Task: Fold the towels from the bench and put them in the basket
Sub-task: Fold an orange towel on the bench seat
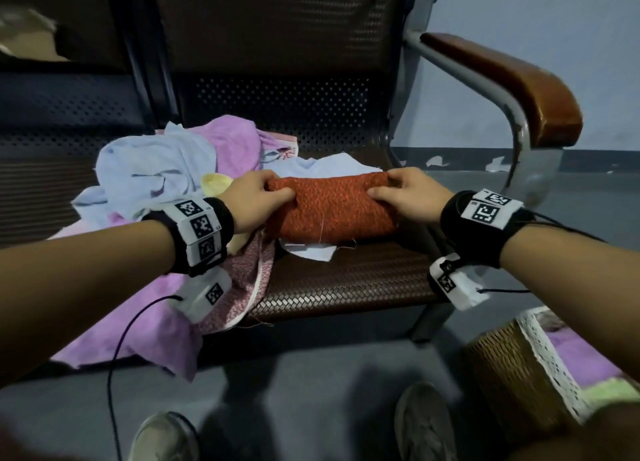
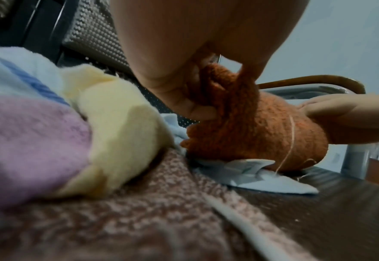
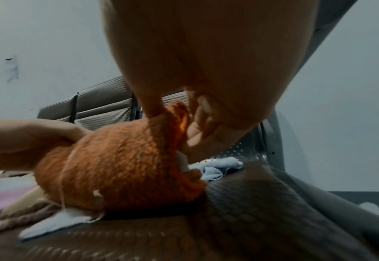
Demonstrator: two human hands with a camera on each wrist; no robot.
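The left hand (image 1: 251, 197) and right hand (image 1: 408, 192) each pinch one end of the fuzzy orange towel (image 1: 330, 211), folded into a fat roll lying left to right on the woven brown bench (image 1: 346, 280), beside a soft pile (image 1: 166, 169) of towels.

Both forearms are bare, each wrapped at the wrist in a black band (image 1: 485, 225) carrying white blocks printed with black square codes (image 1: 199, 225). A thin black cable (image 1: 117, 339) trails from the left band, another from the right. 2 worn grey shoes (image 1: 424, 422) show below.
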